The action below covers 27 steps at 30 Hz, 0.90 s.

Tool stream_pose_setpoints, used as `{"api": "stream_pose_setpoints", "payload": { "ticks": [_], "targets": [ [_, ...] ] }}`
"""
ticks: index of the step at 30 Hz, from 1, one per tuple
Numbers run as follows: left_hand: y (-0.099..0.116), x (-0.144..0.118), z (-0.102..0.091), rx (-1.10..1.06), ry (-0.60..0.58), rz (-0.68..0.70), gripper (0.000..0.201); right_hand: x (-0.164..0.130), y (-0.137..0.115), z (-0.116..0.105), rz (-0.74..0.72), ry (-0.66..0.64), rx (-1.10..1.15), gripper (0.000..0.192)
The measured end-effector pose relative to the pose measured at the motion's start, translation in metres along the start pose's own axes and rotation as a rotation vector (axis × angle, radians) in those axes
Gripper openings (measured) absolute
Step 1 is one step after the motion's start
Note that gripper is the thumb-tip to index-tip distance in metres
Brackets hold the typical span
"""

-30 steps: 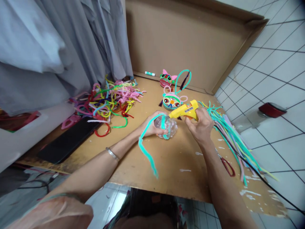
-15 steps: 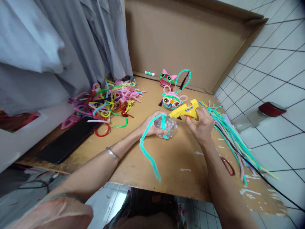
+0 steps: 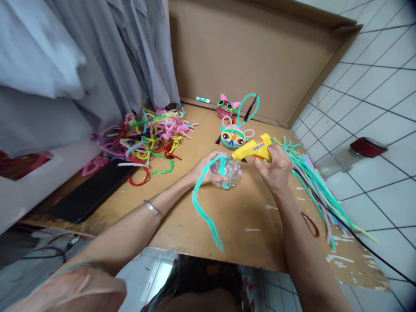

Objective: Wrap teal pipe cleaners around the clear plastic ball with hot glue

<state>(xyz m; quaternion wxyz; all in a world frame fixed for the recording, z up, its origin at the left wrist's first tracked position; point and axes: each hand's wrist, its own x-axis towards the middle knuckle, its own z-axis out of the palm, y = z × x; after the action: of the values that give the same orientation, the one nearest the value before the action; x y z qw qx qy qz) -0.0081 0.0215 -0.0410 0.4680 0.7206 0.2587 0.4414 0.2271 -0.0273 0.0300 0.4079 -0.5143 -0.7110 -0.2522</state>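
Observation:
My left hand (image 3: 208, 170) is closed around a clear plastic ball (image 3: 235, 174) above the middle of the table. A turquoise pipe cleaner (image 3: 200, 208) wraps over the ball, and its long loose end hangs down toward the table's front edge. My right hand (image 3: 274, 167) grips a yellow glue gun (image 3: 251, 149), whose nozzle points left and meets the upper side of the ball beside the turquoise band. Just behind the ball sits a decorated animal-face ball (image 3: 233, 138) with pink loops and a turquoise handle. A second face ornament (image 3: 225, 107) with pink ears stands farther back.
A tangled heap of coloured pipe cleaners (image 3: 156, 134) lies at the left, beside a black flat panel (image 3: 92, 190). Long straight pipe cleaners (image 3: 312, 182), red-handled scissors (image 3: 310, 224) and a black cord (image 3: 357, 239) lie at the right. A marker (image 3: 203, 99) rests by the cardboard wall (image 3: 234, 56).
The loose end of the turquoise pipe cleaner has swung slightly right. Both hands keep almost the same place, with the glue gun's nozzle still at the ball.

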Motion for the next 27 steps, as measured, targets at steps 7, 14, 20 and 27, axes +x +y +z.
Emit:
{"api": "stream_pose_setpoints", "payload": {
  "ticks": [7,14,20,27],
  "targets": [
    [0.002,0.001,-0.002,0.012,-0.020,0.032,0.077,0.000,0.000,0.001,-0.008,-0.003,-0.005,0.010],
    [-0.002,0.000,-0.001,0.007,-0.015,0.017,0.076,0.000,-0.004,0.000,0.060,-0.015,-0.004,0.010],
    [0.004,0.000,-0.003,0.028,-0.013,-0.011,0.078,0.002,0.004,0.008,0.278,-0.042,0.002,0.015],
    [0.009,0.000,0.000,0.029,-0.002,-0.047,0.077,-0.024,0.057,0.036,0.740,-0.236,-0.156,0.037]
  ]
}}
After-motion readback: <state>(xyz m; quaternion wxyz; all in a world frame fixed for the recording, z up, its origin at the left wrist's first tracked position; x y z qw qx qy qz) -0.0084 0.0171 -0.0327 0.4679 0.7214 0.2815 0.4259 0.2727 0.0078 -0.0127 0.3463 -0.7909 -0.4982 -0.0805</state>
